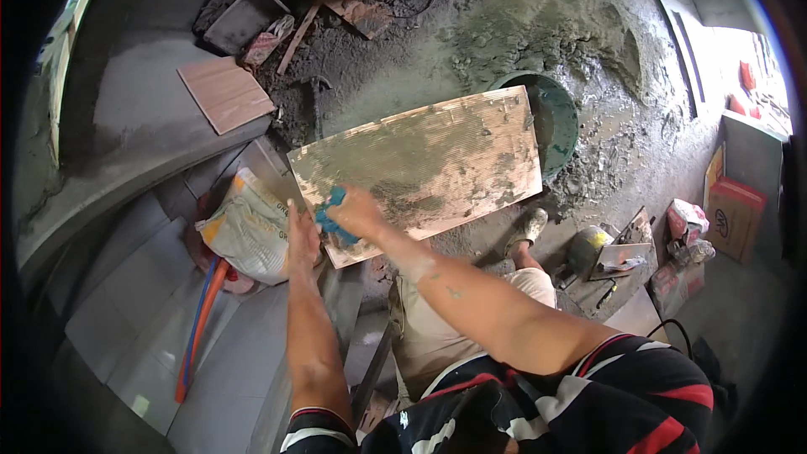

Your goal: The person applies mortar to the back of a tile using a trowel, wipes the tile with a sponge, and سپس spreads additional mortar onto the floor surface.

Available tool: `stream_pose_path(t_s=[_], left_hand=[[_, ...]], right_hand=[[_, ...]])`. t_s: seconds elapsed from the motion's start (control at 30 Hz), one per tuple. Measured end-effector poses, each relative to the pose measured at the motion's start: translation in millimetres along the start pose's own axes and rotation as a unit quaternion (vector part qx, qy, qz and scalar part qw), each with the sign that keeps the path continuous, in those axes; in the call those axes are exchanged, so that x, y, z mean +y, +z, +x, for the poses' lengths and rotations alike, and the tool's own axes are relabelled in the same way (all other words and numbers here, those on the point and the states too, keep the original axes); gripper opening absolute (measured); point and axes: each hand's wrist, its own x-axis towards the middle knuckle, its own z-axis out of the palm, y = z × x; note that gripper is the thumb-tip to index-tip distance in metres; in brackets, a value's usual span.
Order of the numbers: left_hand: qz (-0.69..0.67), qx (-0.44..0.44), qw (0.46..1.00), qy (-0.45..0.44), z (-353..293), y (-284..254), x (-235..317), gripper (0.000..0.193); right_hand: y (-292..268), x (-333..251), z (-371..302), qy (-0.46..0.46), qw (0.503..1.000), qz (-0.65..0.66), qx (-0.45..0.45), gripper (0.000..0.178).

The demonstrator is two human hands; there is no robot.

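Observation:
A large tan tile (pixel 496 147) with a ribbed face lies tilted before me, smeared with wet grey cement over its left and middle. Closed around a crumpled teal-blue cloth (pixel 334 217), my right hand (pixel 357 212) presses it on the tile near its lower left corner. My left hand (pixel 303 235) rests along the tile's left edge, fingers stretched out and nothing gripped in them. Behind the tile's right end stands a green round tub (pixel 565 130), partly hidden by it.
Wet cement mix (pixel 555 21) spreads over the floor beyond. At left are a white sack (pixel 248 231), an orange-and-blue pipe (pixel 202 328), grey tiles (pixel 134 328) and a wooden-looking tile (pixel 225 94). A grinder (pixel 587 248) and a red-brown box (pixel 734 219) sit at right.

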Motion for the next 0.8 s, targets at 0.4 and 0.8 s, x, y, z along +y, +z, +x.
stream_pose_path(t_s=[0.4, 0.8], left_hand=[[-0.082, -0.157, 0.981, -0.076, 4, 2, 14, 0.091], [0.051, 0.013, 0.997, 0.050, 50, 7, 5, 0.083]], right_hand=[[101, 58, -8, -0.019, 0.994, -0.065, 0.090, 0.037], [11, 114, -14, 0.034, 0.984, -0.142, 0.098, 0.042]])
